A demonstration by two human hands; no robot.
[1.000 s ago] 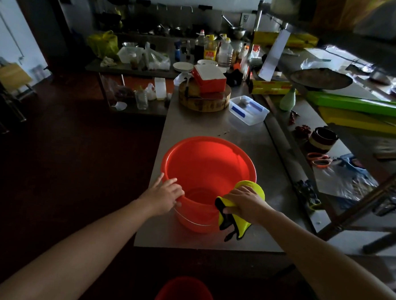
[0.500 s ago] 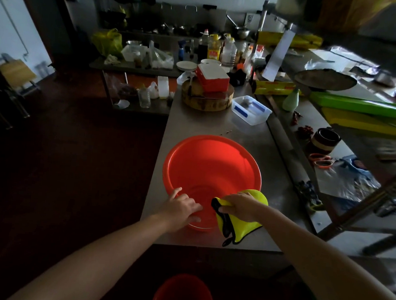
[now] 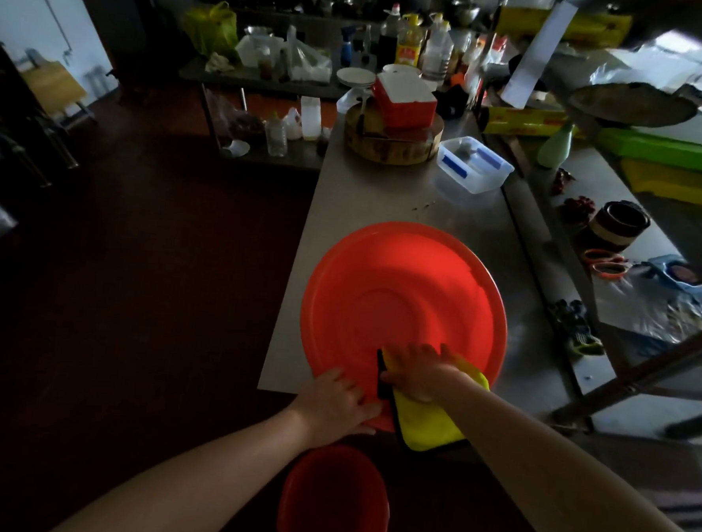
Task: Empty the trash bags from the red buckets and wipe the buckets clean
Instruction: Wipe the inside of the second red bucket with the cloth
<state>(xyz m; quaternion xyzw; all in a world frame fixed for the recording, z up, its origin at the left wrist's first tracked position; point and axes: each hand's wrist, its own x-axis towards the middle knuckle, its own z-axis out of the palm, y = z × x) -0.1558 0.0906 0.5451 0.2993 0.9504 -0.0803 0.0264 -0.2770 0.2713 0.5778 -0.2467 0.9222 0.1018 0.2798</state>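
Steel table [image 3: 386,194] under red bucket [image 3: 401,293]; dark floor [image 3: 134,293] alongside

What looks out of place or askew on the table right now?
Only the red bucket: it is tipped toward the person, its near rim seemingly past the table edge. That looks deliberate, since the left hand holds the rim and the right hand presses a yellow cloth inside.

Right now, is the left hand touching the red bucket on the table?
Touching. The head view shows the left hand gripping the bucket at its near rim, with no gap, beside the yellow cloth.
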